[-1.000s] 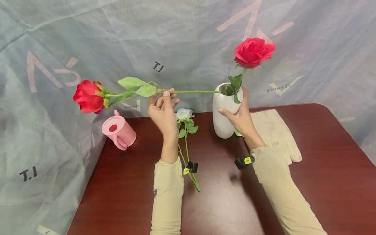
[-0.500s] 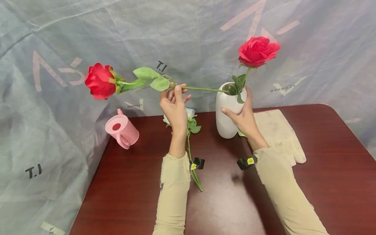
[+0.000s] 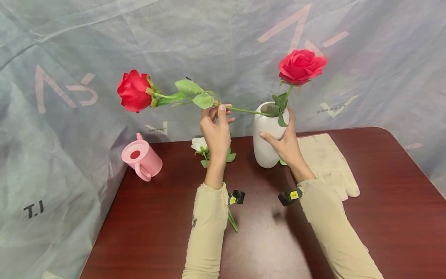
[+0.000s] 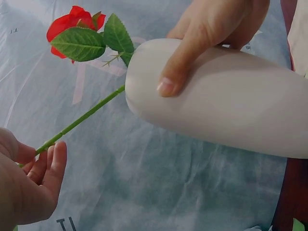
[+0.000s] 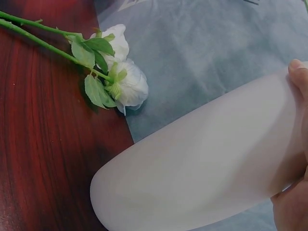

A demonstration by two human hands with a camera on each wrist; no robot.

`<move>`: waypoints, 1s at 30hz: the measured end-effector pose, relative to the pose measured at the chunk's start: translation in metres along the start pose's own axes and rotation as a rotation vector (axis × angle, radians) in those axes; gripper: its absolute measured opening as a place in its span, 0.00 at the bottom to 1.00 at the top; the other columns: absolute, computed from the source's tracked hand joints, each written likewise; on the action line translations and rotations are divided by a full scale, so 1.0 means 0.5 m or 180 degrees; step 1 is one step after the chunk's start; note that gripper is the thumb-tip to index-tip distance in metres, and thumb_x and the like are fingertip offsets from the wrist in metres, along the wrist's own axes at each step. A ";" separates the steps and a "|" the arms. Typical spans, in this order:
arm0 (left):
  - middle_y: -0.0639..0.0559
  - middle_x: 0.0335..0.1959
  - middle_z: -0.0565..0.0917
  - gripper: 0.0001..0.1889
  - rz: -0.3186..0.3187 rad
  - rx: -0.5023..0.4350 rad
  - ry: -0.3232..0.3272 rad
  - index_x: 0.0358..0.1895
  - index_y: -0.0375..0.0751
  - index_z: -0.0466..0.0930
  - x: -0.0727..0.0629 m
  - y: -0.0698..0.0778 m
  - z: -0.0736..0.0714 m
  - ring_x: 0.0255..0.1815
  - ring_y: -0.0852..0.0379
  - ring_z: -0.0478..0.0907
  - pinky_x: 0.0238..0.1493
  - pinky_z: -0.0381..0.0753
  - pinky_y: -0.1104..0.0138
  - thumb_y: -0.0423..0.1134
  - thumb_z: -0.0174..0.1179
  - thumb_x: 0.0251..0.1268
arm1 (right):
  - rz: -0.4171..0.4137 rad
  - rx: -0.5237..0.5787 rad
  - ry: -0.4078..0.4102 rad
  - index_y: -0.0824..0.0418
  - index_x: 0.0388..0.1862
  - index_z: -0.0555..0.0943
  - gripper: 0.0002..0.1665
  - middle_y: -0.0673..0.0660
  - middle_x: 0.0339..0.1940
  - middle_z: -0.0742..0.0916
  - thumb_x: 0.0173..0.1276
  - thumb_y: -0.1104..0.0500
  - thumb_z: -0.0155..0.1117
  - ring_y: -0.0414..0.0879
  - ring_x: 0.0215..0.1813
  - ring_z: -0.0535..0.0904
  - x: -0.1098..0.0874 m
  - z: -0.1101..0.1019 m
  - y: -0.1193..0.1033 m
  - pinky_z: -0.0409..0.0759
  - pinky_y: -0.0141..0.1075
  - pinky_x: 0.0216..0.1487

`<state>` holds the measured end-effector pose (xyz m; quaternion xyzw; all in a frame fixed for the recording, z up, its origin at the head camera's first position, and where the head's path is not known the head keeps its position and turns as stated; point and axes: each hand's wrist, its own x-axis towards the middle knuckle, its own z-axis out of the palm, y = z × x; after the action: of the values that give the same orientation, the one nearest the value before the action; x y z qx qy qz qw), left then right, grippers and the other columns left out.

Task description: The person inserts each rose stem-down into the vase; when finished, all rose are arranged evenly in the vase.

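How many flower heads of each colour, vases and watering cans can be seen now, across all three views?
Red flower heads: 2
White or near-white flower heads: 2
White vase: 1
Pink watering can: 1
Total: 6

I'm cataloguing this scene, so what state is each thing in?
White vase: gripped by the right hand, mouth upward.
Left red rose: sideways, stem pinched by the left hand, lower end at the vase mouth.
Right red rose: standing in the vase.
White roses: lying on the table.
Pink watering can: standing upright.
Pale glove: lying flat.
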<state>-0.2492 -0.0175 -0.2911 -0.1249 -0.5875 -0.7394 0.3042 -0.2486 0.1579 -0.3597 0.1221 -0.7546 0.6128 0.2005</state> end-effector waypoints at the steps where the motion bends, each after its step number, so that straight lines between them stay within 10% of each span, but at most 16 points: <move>1: 0.33 0.37 0.81 0.04 0.0024 0.0059 -0.0031 0.42 0.29 0.70 0.001 0.001 0.003 0.35 0.52 0.77 0.36 0.81 0.57 0.27 0.49 0.69 | -0.0021 0.0045 0.0003 0.56 0.74 0.39 0.60 0.56 0.71 0.59 0.55 0.64 0.70 0.46 0.68 0.58 0.001 -0.001 0.000 0.56 0.45 0.65; 16: 0.47 0.37 0.84 0.06 0.0299 0.0957 -0.0543 0.44 0.34 0.74 -0.008 -0.016 0.048 0.40 0.54 0.79 0.32 0.77 0.68 0.32 0.50 0.70 | -0.0420 0.0184 -0.0015 0.51 0.74 0.47 0.56 0.52 0.70 0.58 0.54 0.68 0.70 0.44 0.67 0.58 0.005 0.001 0.009 0.59 0.46 0.63; 30: 0.52 0.35 0.83 0.05 -0.0189 0.1706 -0.0918 0.40 0.43 0.77 -0.008 -0.030 0.084 0.41 0.54 0.77 0.41 0.71 0.64 0.38 0.53 0.68 | -0.0257 0.0178 -0.0030 0.53 0.73 0.46 0.54 0.58 0.64 0.66 0.57 0.66 0.69 0.47 0.57 0.67 0.002 0.004 0.009 0.67 0.39 0.54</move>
<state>-0.2626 0.0253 -0.2935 -0.1266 -0.8022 -0.5412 0.2180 -0.2519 0.1569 -0.3636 0.1609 -0.7325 0.6244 0.2181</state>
